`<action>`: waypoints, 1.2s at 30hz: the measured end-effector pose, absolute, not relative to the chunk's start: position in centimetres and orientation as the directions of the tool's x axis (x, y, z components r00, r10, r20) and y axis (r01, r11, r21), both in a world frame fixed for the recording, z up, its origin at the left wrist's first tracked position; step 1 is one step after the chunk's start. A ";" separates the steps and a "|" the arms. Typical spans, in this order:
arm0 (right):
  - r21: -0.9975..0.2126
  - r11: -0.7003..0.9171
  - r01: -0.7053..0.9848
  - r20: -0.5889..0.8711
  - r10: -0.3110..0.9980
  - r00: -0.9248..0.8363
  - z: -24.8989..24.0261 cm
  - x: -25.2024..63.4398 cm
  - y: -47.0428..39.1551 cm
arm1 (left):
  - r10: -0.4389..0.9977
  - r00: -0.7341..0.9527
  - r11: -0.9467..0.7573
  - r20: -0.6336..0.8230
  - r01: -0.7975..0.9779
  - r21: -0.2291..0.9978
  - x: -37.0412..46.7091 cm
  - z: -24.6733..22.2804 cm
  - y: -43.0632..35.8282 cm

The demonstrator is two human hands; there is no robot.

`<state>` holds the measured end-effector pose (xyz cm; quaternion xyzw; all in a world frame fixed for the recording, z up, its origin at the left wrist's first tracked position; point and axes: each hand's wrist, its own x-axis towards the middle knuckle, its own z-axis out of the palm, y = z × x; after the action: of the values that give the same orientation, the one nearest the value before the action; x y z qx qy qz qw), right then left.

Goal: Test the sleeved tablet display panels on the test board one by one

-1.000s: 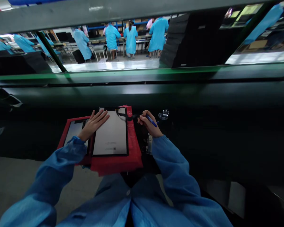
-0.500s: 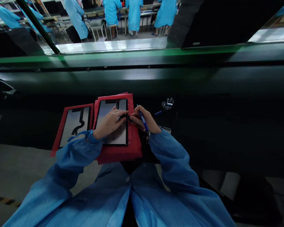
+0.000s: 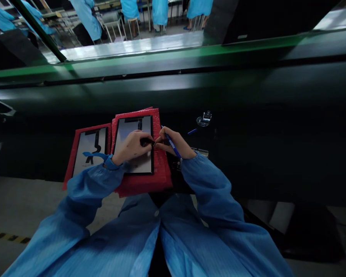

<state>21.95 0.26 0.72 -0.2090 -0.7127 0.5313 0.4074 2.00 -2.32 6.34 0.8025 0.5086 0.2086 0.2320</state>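
Note:
A flat display panel (image 3: 141,163) with a grey face and black edge lies on a stack of red bubble-wrap sheets (image 3: 161,169). From its top runs a black ribbon cable (image 3: 140,124), partly hidden by my left hand (image 3: 134,146). That hand rests over the panel, its fingers closed on the cable's free end. Opposite it, at the panel's right edge, my right hand (image 3: 175,143) has a slim blue pen-like tool (image 3: 173,145) lying across its fingers. Its fingertips meet the left ones at the cable end.
To the left, a second panel (image 3: 88,150) with a curled black cable lies on red wrap. A small clear dish (image 3: 202,120) and a blue cap-like piece (image 3: 192,131) sit on the dark bench. A metal-edged part (image 3: 201,152) is partly under my right wrist. People in blue coats work beyond.
My left fingers have curled inward from a flatter pose and closed at the cable end. Both hands' fingertips are now closer together. The view has shifted slightly.

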 end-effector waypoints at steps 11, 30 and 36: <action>-0.916 0.389 -0.093 0.366 0.723 -0.586 0.9 21.8 0.1 | 0.894 0.445 -0.361 0.049 0.653 0.665 1.9 6.1 -2.0; -0.945 0.312 -0.098 0.310 0.764 -0.566 0.9 21.7 -0.1 | 0.981 -0.076 -0.011 0.179 0.898 0.440 -7.9 6.5 -9.3; -0.954 0.274 -0.119 0.292 0.773 -0.563 0.4 21.6 -0.1 | 0.855 0.489 -0.506 0.175 0.712 0.486 -4.1 7.3 -2.9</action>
<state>21.61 -0.09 0.37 -0.2371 -0.6890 0.5540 0.4026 -4.15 -2.92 7.25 0.8442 0.4640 0.2012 0.1776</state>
